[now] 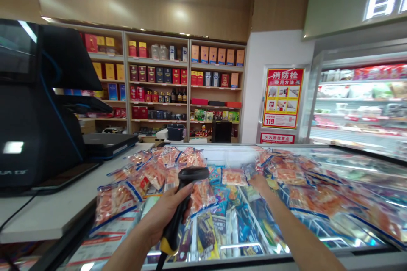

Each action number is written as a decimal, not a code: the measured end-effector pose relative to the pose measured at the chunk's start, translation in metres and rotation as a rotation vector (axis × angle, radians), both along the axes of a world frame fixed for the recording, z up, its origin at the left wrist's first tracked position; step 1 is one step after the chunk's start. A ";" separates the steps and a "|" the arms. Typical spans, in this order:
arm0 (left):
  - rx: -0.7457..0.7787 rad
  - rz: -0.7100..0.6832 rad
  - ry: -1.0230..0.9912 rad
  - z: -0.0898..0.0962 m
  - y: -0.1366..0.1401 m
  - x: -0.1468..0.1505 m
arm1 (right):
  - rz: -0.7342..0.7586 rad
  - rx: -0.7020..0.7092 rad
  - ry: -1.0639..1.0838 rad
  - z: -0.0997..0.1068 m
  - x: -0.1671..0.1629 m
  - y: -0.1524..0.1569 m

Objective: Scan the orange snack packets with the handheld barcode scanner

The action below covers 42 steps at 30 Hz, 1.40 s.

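Note:
My left hand is wrapped round the grip of a black and yellow handheld barcode scanner, its head pointing up and forward over the freezer. Just beyond the scanner lies a clear packet of orange-pink food with a blue edge. Stretched farther forward, my right hand is among the packets, by a crumpled clear bag. To its left is another orange-pink packet. The fingers of my right hand are small and blurred, so their grip does not show.
More food packets are heaped on the left and right of the glass-topped freezer. Colourful ice-cream wrappers show below. A black checkout terminal stands on the white counter. Boxed goods fill shelves behind.

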<state>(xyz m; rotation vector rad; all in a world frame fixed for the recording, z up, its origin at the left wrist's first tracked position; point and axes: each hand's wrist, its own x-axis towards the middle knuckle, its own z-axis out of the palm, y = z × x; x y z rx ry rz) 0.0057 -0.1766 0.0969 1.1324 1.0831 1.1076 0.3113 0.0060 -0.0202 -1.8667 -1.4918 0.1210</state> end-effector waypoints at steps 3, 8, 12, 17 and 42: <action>-0.016 -0.014 -0.013 0.000 -0.001 -0.002 | 0.052 -0.066 0.218 0.005 -0.005 -0.008; -0.008 -0.059 -0.035 0.004 -0.004 -0.005 | 0.057 0.030 0.518 0.017 -0.017 -0.010; -0.012 -0.114 -0.049 0.006 -0.004 -0.004 | 0.017 0.123 0.637 0.018 -0.030 -0.005; -0.020 -0.165 -0.059 0.001 -0.002 0.002 | -0.014 0.213 0.721 0.013 -0.044 -0.008; 0.027 0.262 -0.071 -0.006 0.010 -0.066 | 0.232 0.172 0.955 0.062 -0.131 -0.009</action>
